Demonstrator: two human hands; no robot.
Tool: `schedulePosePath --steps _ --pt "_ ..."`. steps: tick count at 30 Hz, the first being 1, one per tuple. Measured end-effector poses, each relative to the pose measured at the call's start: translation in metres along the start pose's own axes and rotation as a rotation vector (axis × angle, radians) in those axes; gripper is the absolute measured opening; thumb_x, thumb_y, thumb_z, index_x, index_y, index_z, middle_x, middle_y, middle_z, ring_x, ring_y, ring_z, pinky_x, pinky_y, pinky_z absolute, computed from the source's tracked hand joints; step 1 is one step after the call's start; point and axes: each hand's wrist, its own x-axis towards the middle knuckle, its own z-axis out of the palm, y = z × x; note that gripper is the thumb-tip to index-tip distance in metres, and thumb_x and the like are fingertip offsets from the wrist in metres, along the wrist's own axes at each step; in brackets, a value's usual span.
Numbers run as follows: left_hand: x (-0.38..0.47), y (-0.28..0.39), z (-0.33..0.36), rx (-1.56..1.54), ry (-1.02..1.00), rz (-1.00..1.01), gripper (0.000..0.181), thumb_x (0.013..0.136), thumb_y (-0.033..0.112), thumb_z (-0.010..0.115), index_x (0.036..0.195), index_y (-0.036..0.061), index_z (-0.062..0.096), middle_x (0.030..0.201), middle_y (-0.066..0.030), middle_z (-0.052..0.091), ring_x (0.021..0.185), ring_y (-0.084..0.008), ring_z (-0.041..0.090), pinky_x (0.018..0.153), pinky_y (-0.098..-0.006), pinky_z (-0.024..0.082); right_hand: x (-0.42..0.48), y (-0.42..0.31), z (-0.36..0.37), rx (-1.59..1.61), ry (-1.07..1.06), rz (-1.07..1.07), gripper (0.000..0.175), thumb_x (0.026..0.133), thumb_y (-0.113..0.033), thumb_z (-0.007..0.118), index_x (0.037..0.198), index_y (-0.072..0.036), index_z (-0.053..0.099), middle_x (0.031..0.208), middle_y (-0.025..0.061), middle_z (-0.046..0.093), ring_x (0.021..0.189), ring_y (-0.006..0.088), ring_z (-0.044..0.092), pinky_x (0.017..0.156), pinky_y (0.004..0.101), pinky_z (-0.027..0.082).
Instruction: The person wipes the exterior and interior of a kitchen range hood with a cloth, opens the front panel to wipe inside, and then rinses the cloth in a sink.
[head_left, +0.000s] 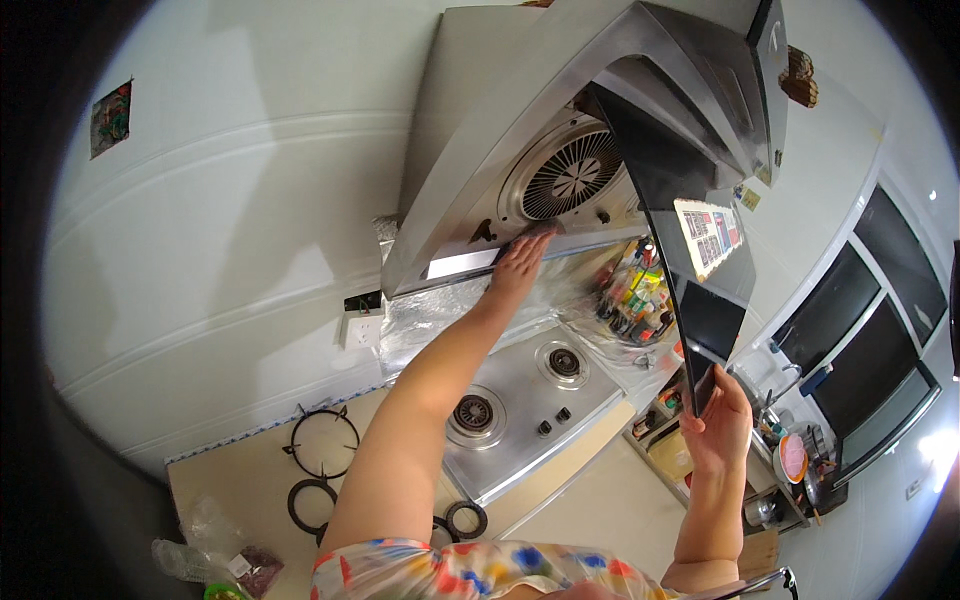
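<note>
My left hand (523, 256) reaches up with its palm against the metal underside of a range hood (457, 247), just below the round fan grille (574, 176). A dark patch shows at its fingers; I cannot tell whether that is a cloth, a shadow or a reflection. My right hand (716, 420) grips the lower corner of the hood's black glass panel (682, 285), which is swung out from the hood. A printed label (709, 236) is stuck on the panel. Below is a steel two-burner gas hob (525, 405), its burners without pan supports.
A pan support (324, 444) and black rings (466, 519) lie on the counter (247, 465). Plastic packaging (214, 532) sits at the lower left. Bottles (637, 307) crowd the corner behind the panel. A wall socket (364, 330) is beside the foil-covered wall. Shelves and a sink stand at right.
</note>
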Motion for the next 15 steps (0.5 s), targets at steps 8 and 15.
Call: schedulePosePath --steps 8,15 --pt "0.021 0.051 0.039 -0.195 -0.362 0.168 0.047 0.088 0.018 0.044 0.132 0.0047 0.048 0.149 -0.0018 0.030 0.135 -0.0144 0.029 0.114 -0.0322 0.016 -0.004 -0.002 -0.009 -0.001 -0.010 0.005 0.025 0.092 -0.020 0.047 0.093 -0.002 0.064 0.081 0.0112 0.069 0.049 0.0161 0.059 0.033 0.0217 0.038" --pt "-0.010 0.036 0.027 -0.147 -0.398 0.211 0.051 0.088 0.021 0.043 0.136 0.0056 0.042 0.150 -0.0035 0.027 0.138 -0.0176 0.025 0.115 -0.0381 0.009 -0.004 0.001 -0.007 -0.058 0.025 0.001 0.025 0.092 -0.021 0.046 0.087 -0.004 0.063 0.083 0.0103 0.069 0.046 0.0168 0.054 0.034 0.0222 0.038"
